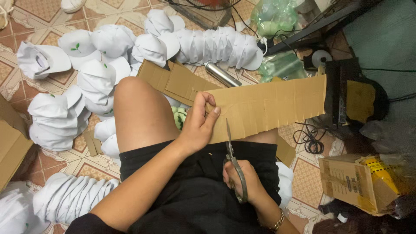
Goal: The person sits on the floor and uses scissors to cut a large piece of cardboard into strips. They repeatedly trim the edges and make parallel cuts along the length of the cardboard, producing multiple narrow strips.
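Left hand (199,123) pinching the long cardboard strip (268,106) held across the knees; right hand (240,177) closed around scissors (234,162), blades at the strip's lower edge. Best kept taut, cuts spaced evenly like the slits already made

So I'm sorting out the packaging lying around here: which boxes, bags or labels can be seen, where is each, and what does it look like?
Brown cardboard box with a yellow side and a small dark label: floor, lower right, tipped over, edges crumpled.
Plain brown cardboard box: left edge, partly out of view.
Green translucent plastic bags: top centre right, crumpled, contents unclear.
Long brown cardboard strip with cut slits: centre, held by the left hand; the right hand holds scissors.
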